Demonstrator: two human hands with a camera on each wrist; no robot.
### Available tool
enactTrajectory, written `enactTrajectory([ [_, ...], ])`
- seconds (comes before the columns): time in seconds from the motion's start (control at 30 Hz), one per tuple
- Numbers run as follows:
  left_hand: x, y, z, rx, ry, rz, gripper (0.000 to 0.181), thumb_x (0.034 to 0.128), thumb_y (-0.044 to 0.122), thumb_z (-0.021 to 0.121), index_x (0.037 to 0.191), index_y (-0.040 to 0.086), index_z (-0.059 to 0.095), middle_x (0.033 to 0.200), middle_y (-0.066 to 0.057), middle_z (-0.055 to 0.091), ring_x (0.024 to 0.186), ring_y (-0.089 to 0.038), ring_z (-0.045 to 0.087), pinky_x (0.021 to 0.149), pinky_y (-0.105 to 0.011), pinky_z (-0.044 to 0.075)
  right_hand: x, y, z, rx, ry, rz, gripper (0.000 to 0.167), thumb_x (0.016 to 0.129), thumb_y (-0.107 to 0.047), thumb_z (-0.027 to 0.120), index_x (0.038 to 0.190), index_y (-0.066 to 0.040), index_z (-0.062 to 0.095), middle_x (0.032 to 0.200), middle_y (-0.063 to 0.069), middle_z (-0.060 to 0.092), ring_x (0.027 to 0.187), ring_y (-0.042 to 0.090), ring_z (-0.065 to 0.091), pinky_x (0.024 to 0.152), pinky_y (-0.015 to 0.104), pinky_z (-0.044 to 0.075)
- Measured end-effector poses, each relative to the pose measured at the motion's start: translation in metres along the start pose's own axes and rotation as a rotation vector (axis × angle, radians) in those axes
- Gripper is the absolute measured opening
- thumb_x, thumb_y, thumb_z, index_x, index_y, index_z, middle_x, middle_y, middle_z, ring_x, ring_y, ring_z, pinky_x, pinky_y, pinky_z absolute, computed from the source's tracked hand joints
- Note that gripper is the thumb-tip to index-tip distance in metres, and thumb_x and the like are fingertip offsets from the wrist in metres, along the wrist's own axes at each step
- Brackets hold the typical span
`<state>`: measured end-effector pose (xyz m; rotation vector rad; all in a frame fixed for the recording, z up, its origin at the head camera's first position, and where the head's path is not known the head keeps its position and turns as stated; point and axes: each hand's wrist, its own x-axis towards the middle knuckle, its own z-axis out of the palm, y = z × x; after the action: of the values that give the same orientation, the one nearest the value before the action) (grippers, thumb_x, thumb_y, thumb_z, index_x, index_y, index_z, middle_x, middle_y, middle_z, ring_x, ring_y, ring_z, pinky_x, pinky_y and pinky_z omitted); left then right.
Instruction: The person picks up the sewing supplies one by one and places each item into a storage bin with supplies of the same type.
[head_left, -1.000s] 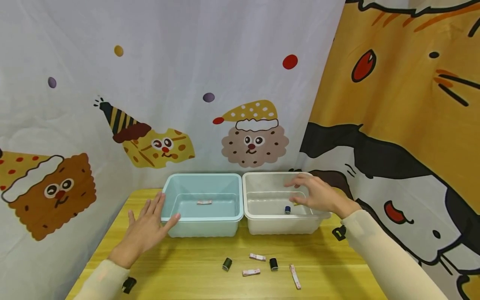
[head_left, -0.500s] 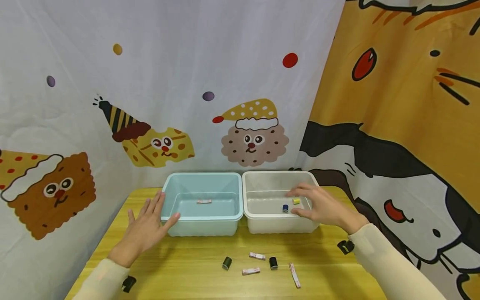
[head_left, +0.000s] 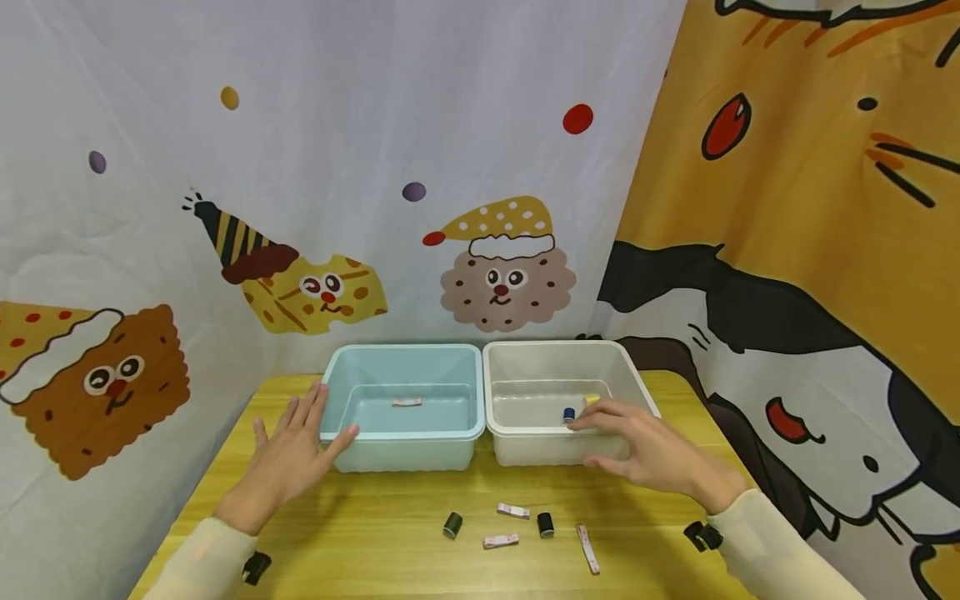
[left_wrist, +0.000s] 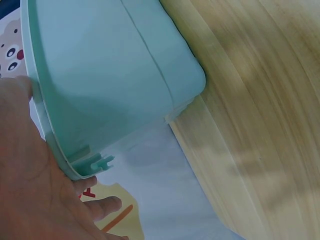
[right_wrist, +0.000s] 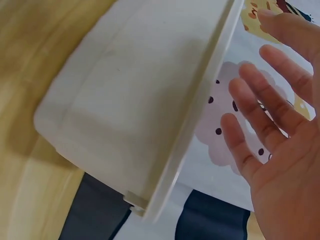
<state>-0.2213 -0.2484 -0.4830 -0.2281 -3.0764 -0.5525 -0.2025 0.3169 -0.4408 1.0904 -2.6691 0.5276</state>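
Observation:
My left hand (head_left: 288, 467) rests with spread fingers on the left end of the light blue bin (head_left: 405, 454); the left wrist view shows it against the bin's rim (left_wrist: 42, 107). My right hand (head_left: 656, 450) hangs over the front right edge of the white bin (head_left: 555, 450), fingers spread and holding nothing, as the right wrist view shows. A blue thread spool (head_left: 568, 414) and a yellow spool (head_left: 592, 399), partly behind my fingers, lie in the white bin. In the blue bin lies a folded pink-and-white tape measure (head_left: 407, 402).
On the wooden table (head_left: 360, 550), in front of the bins, are a dark green spool (head_left: 452, 524), a black spool (head_left: 545, 524) and three folded tape measures, one at the back (head_left: 513, 510), one in front (head_left: 501, 542), one at right (head_left: 588, 549). A printed curtain (head_left: 465, 100) hangs behind.
My right hand has drawn back from inside the white bin toward its front edge, and the yellow spool has come into view there. My left hand stays in place.

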Motion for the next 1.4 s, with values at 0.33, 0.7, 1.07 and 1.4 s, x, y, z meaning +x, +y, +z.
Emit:
enactTrajectory([
  [0.33,0.001,0.000,0.001,-0.002,0.005,0.001,0.113,0.1140,0.085,0.043,0.188,0.006,0.010,0.197,-0.021,0.010,0.177,-0.064,0.017,0.123,-0.104,0.002,-0.020,-0.013,0.014,0.004,0.019,-0.040,0.054,0.093,-0.022,0.102,0.141,-0.032,0.080,0.143,-0.007,0.078,0.129,0.012,0.075,0.108,0.044,0.069],
  [0.7,-0.001,0.001,-0.001,-0.012,0.004,0.002,0.113,0.1140,0.084,0.044,0.188,0.006,0.010,0.197,-0.021,0.010,0.177,-0.064,0.016,0.123,-0.104,0.000,-0.042,-0.017,0.036,0.022,0.026,-0.062,0.070,0.085,-0.023,0.106,0.147,-0.037,0.077,0.150,-0.011,0.073,0.133,0.014,0.074,0.111,0.044,0.068],
  [1.07,-0.001,0.003,-0.001,-0.003,0.009,0.005,0.112,0.1142,0.083,0.044,0.188,0.006,0.012,0.197,-0.021,0.011,0.176,-0.064,0.018,0.123,-0.104,0.004,-0.061,-0.007,0.065,0.138,-0.086,0.046,0.072,0.089,-0.035,0.105,0.151,-0.045,0.070,0.152,-0.011,0.071,0.136,0.013,0.071,0.113,0.047,0.067],
  [1.4,-0.002,0.002,-0.001,-0.009,0.005,-0.001,0.111,0.1150,0.082,0.045,0.188,0.005,0.010,0.197,-0.022,0.010,0.176,-0.064,0.017,0.122,-0.104,0.001,-0.078,-0.003,0.083,0.180,-0.196,0.093,0.074,0.091,-0.060,0.098,0.155,-0.035,0.071,0.156,-0.015,0.066,0.138,0.013,0.068,0.115,0.043,0.066],
])
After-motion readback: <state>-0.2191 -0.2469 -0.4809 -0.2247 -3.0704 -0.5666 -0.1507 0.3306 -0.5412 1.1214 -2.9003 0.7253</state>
